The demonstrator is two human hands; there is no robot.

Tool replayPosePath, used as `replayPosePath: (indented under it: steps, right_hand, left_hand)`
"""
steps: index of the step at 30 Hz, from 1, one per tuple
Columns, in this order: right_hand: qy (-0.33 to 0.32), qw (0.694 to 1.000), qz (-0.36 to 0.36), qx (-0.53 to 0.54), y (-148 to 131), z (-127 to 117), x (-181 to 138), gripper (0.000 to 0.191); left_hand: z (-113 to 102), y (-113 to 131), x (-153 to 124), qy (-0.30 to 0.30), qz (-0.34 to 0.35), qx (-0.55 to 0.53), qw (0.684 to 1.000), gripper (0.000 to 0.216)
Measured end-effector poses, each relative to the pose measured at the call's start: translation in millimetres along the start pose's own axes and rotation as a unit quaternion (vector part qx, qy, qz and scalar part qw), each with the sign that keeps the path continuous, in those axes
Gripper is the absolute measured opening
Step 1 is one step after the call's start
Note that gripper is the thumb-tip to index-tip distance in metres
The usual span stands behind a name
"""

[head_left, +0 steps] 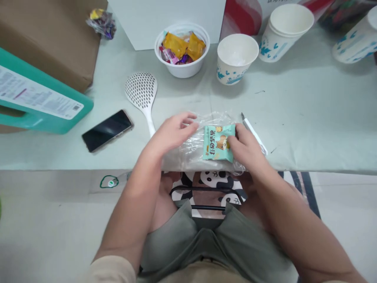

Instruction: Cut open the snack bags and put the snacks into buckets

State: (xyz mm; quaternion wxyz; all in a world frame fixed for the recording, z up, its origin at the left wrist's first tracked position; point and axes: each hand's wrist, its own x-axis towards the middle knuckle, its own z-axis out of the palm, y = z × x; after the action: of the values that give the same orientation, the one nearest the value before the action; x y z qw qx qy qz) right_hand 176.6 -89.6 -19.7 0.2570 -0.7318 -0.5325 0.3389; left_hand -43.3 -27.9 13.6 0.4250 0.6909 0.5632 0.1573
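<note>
A mint-green snack packet [216, 143] with a cartoon animal on it lies over a clear plastic bag [190, 151] at the table's front edge. My right hand [246, 145] grips the packet's right side, thumb on top. My left hand [178, 131] rests over the left part of the bag, its fingers apart and nothing visible in them. Just beyond my right hand lies a white-handled craft knife [255, 133]. Left of my left hand is a white slotted skimmer [143, 92], its handle end partly hidden by my wrist.
A white bowl of wrapped sweets [182, 70] stands at the back, beside a paper cup [235, 70] and stacked cups [273, 47]. A phone [107, 131], a teal jug [64, 118] and a cardboard box [59, 43] occupy the left. Another paper cup [356, 43] is far right.
</note>
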Motion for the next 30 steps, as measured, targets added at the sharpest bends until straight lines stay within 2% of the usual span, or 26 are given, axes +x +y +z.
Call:
replayPosePath:
  steps: [3, 5, 8, 10, 15, 17, 22, 24, 26, 30]
  right_hand:
    - [0.031, 0.996, 0.029, 0.079, -3, -6, 0, 0.009]
    - [0.030, 0.990, 0.059, 0.123, -8, -12, -1, 0.008]
    - [0.034, 0.983, 0.088, 0.159, -12, -19, -2, 0.008]
    - [0.059, 0.977, 0.101, 0.178, -10, -22, 0, 0.005]
    - [0.122, 0.943, 0.134, 0.279, 8, -20, 9, 0.006]
    - [0.141, 0.936, 0.109, 0.305, 12, -18, 11, 0.010]
    - [0.186, 0.910, -0.012, 0.370, 12, -16, 15, 0.009]
    - [0.192, 0.900, -0.021, 0.390, 11, -18, 13, 0.011]
    - [0.171, 0.908, 0.005, 0.384, 8, -23, 7, 0.012]
    - [0.098, 0.947, 0.041, 0.303, -7, -36, -6, 0.013]
  left_hand:
    - [2, -6, 2, 0.109, 0.032, -0.028, 0.993, 0.027]
    - [12, -9, -2, 0.127, 0.065, 0.007, 0.990, 0.024]
    - [30, -12, -7, 0.104, 0.144, 0.079, 0.981, 0.024]
    - [39, -13, -9, 0.067, 0.176, 0.107, 0.976, 0.024]
    - [44, -18, -13, 0.014, 0.187, 0.195, 0.963, 0.031]
    - [45, -16, -18, 0.009, 0.185, 0.214, 0.959, 0.045]
    - [49, -10, -30, -0.025, 0.172, 0.233, 0.957, 0.078]
    - [51, -10, -33, -0.037, 0.167, 0.238, 0.956, 0.086]
    - [52, -11, -34, -0.055, 0.163, 0.247, 0.954, 0.094]
    - [52, -10, -32, -0.110, 0.151, 0.283, 0.941, 0.110]
